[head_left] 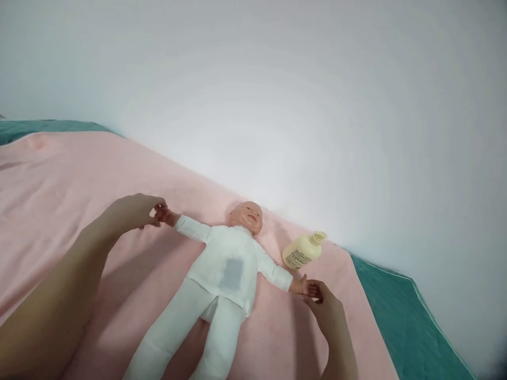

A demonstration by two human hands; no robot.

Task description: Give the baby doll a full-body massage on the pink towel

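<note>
A baby doll (214, 258) in a white top and white trousers lies on its back on a pink blanket (130, 174), arms spread wide. My left hand (137, 212) pinches the doll's hand at the left, thumb and fingers closed round it. At the right, my right hand (325, 303) grips the doll's other hand between thumb and fingers. Both of the doll's arms are stretched out to the sides. Its feet are cut off by the lower edge of the view. A grey rectangular patch marks the front of its top.
A pale yellow pump bottle (303, 250) with printed text stands on the blanket beside the doll's arm, close to my right hand. Green cloth (404, 311) shows past the blanket's edges. A white wall (277, 95) rises behind the doll's head.
</note>
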